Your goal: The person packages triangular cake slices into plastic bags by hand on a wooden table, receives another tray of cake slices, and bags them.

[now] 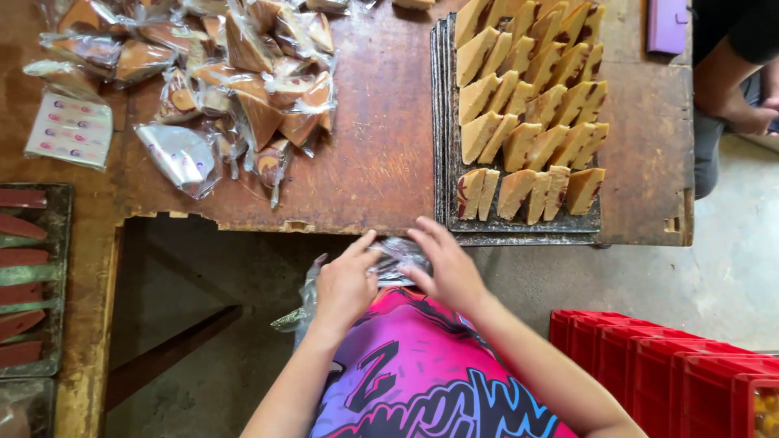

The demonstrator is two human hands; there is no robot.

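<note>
Even, soft daylight, moderately bright. Glare on the plastic wrappers [243, 73] at the wooden table's [381, 154] far-left corner. Deep shadow under the table's near edge. Both hands slightly motion-blurred; wide-angle bending shows at frame edges. Centre sharp.

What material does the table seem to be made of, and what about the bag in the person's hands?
The table looks like old wood with a worn reddish-brown finish: its front edge is chipped and splintered. The bag, held between the left hand and the right hand, seems thin clear plastic film: it is see-through, crinkled and glossy.
</note>
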